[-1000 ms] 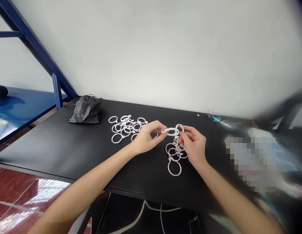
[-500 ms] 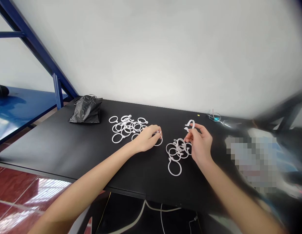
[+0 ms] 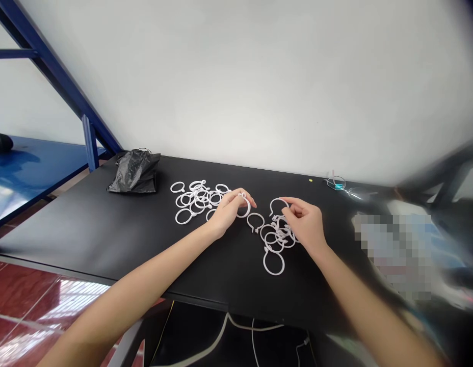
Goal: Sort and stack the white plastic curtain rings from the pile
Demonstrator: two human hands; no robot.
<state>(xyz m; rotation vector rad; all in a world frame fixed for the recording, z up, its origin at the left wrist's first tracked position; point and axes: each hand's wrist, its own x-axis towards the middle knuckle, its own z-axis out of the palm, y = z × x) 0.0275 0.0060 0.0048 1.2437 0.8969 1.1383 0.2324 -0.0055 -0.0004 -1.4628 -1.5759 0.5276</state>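
My left hand (image 3: 226, 213) pinches a white plastic curtain ring (image 3: 248, 208) upright, its small eyelet at the top. In my right hand (image 3: 307, 222), thumb and fingers grip another white ring (image 3: 271, 206), which has a gap in its loop. Between the hands lies an open-ended curtain ring (image 3: 255, 214) with its gap facing me. A heap of white curtain rings (image 3: 201, 195) with eyelets spreads beyond and left of my left hand. Below my right hand is a second cluster of rings (image 3: 275, 241), partly covered by that hand.
On the black table (image 3: 117, 237), a crumpled black plastic bag (image 3: 135, 172) sits at the back left. A clear wrapper (image 3: 361, 196) lies at the back right, near a blurred plastic package (image 3: 397, 250). Blue metal framing (image 3: 64, 81) stands left; cables (image 3: 209, 349) run below the front edge.
My right hand has moved left and down with its ring, turning it. My left hand has raised a ring slightly off the table. An open-ended ring now shows between the hands.
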